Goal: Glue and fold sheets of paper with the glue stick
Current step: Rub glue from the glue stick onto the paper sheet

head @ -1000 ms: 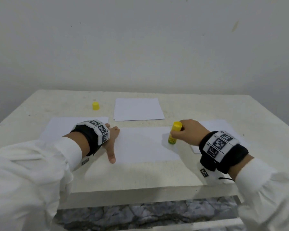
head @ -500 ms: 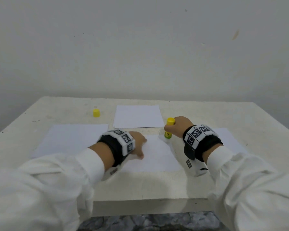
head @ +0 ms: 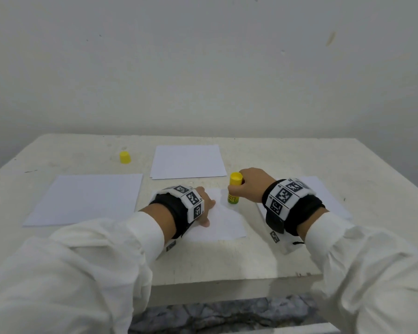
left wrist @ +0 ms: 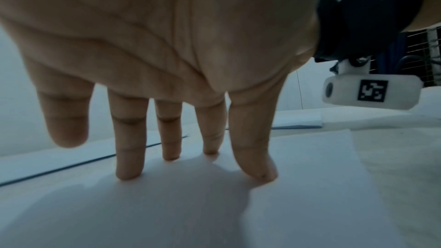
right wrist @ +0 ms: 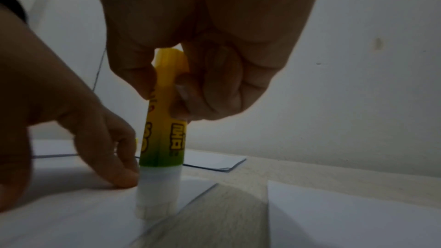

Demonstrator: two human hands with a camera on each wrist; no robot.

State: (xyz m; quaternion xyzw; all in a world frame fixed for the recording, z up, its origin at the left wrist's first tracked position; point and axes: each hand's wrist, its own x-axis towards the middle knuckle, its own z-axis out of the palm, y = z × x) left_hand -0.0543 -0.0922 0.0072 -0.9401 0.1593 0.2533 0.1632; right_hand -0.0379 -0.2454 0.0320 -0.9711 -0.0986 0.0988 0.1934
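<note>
head: your right hand (head: 250,185) grasps the glue stick (head: 234,191) upright on the near sheet (head: 227,222) | left wrist: your left hand (left wrist: 155,54) presses it with straight fingers (left wrist: 130,148) | right wrist: white glue tip touches the sheet's far right corner

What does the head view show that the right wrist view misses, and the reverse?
Only the head view: the yellow cap standing alone at the table's far left, the left hand flat on the middle sheet, and all four sheets.
Only the right wrist view: the glue stick's white tip pressed onto the sheet near its edge.
Both: the right hand gripping the upright stick.
</note>
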